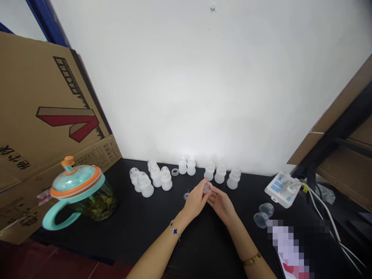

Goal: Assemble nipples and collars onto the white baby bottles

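Observation:
In front of the white wall, my left hand (pixel 195 198) and my right hand (pixel 222 204) meet over the black table. Between their fingertips they grip a small translucent round bottle part (pixel 207 187); fingers cover some of it, and its exact kind is unclear. Just behind my hands stands a white baby bottle (pixel 209 171) with a clear top. Two more baby bottles, one in the middle (pixel 220 174) and one farther right (pixel 234 179), stand beside it. Left of my left hand lies a small clear ring-like piece (pixel 186 196), partly hidden by that hand.
Several white baby bottles (pixel 145 185) stand at left, with two (pixel 183 166) farther back beside a translucent ring (pixel 174 172). A teal-handled pitcher (pixel 84 190) stands far left by a cardboard box (pixel 58 100). At right are clear domes (pixel 260 219), a power strip (pixel 282 190) and cables (pixel 322 199).

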`<state>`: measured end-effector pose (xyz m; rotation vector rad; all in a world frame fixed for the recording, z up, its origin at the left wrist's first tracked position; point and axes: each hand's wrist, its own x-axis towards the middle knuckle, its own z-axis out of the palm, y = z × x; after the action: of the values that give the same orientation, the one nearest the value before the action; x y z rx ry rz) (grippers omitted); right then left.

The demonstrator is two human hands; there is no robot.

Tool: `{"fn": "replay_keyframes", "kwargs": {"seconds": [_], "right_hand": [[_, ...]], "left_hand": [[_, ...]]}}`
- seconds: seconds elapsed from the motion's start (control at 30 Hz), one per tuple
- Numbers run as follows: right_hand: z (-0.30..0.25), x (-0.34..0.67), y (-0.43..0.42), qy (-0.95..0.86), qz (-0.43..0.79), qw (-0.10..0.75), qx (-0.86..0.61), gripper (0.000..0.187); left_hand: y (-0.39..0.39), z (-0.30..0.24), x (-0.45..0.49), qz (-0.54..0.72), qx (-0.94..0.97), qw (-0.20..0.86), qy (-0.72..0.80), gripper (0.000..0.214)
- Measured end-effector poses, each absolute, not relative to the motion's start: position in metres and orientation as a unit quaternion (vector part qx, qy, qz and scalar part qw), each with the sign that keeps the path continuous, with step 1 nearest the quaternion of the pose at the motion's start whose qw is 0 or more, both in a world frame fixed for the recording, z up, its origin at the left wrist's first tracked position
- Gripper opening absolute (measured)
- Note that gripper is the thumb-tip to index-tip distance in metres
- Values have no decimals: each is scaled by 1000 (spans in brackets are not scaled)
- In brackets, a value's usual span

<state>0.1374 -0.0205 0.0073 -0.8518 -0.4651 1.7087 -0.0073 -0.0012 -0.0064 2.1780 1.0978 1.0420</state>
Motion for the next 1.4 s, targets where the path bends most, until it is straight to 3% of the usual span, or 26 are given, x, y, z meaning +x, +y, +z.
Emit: {"fn": "replay_keyframes", "kwargs": {"seconds": [0.6, 0.77, 1.07, 1.4], "right_hand": [[1, 141, -19, -232, 697, 567, -373, 27], [1, 143, -18, -229, 694, 576, -367, 29], [3, 142, -19, -233, 688, 592, -350, 25], [3, 145, -19, -221, 705, 575, -352, 21]], "left_hand": [[2, -10, -6, 410, 771, 282, 397, 49], [4, -11, -3, 445, 726, 353, 389, 49], [8, 1, -4, 511, 526, 574, 365, 47], [7, 6, -7, 490, 427, 679, 341, 45]]}}
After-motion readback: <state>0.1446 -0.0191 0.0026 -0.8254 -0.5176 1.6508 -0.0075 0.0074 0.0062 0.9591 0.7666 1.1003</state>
